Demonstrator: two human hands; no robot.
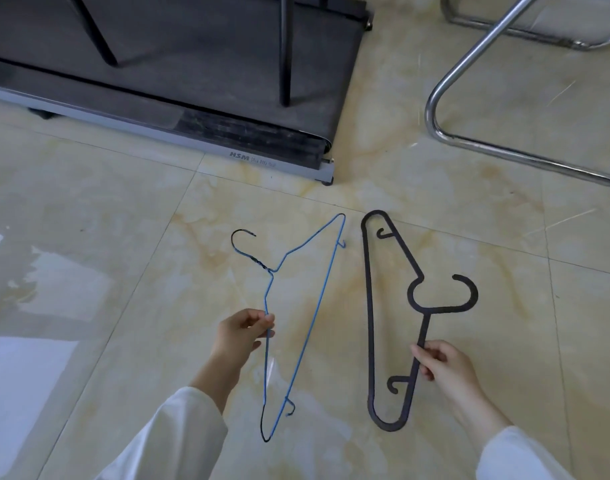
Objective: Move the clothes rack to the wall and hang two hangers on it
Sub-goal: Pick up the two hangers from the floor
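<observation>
**Floor and what's on it**

Glossy beige marble-look tile floor [435,161], dark grout lines. Blue wire hanger [317,299] and black plastic hanger [368,306] side by side, not touching, at floor level; contact unclear. Treadmill [192,98] at far left, chrome tube frame [504,157] at far right.

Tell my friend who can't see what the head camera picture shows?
Two hands each pinch a hanger above a shiny tiled floor: the left hand a blue wire hanger, the right hand a dark plastic hanger. A treadmill sits behind.
</observation>
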